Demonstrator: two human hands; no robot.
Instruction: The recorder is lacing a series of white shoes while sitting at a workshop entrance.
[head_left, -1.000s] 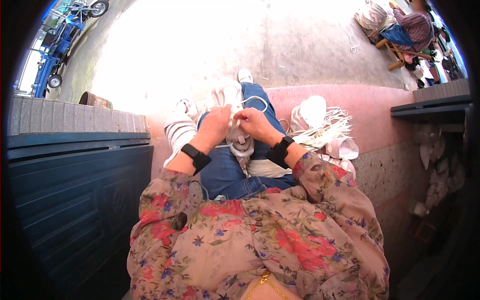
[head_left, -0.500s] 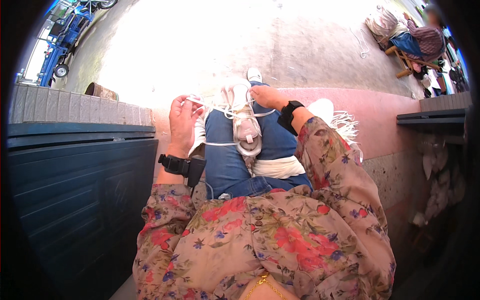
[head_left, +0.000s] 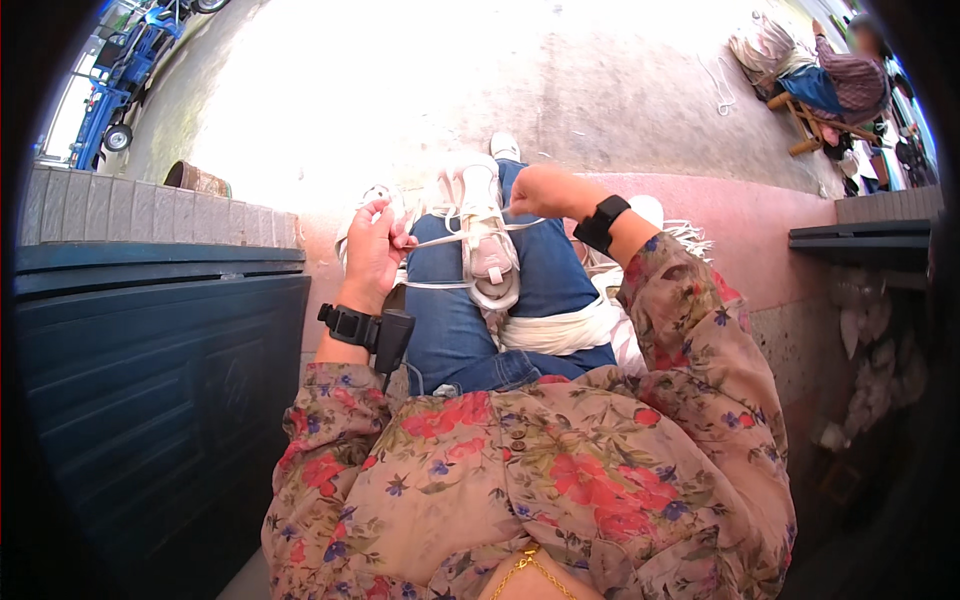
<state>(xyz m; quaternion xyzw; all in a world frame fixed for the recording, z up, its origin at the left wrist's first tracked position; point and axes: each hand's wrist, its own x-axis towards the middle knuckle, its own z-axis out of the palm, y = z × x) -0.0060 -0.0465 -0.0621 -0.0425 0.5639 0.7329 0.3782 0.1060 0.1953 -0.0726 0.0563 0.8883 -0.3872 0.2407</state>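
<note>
A white sneaker (head_left: 488, 245) lies sole-side along my knee, on my blue jeans (head_left: 455, 320). White laces (head_left: 440, 240) stretch from it to both sides. My left hand (head_left: 372, 250) is closed on a lace end at the left of the shoe. My right hand (head_left: 545, 190) is a fist at the right of the shoe, pulling the other lace end taut. Both wrists carry black bands. My flowered sleeves fill the lower part of the view.
A dark blue panelled door (head_left: 150, 380) stands at my left. A pink ledge (head_left: 740, 240) runs to the right, with white cords (head_left: 690, 235) and pale items on it. Another person (head_left: 850, 75) sits on a wooden stool far right. A blue vehicle (head_left: 110, 90) stands at the top left.
My hands were together over the shoe; they have drawn apart, left hand to the left and right hand to the right, stretching the laces tight.
</note>
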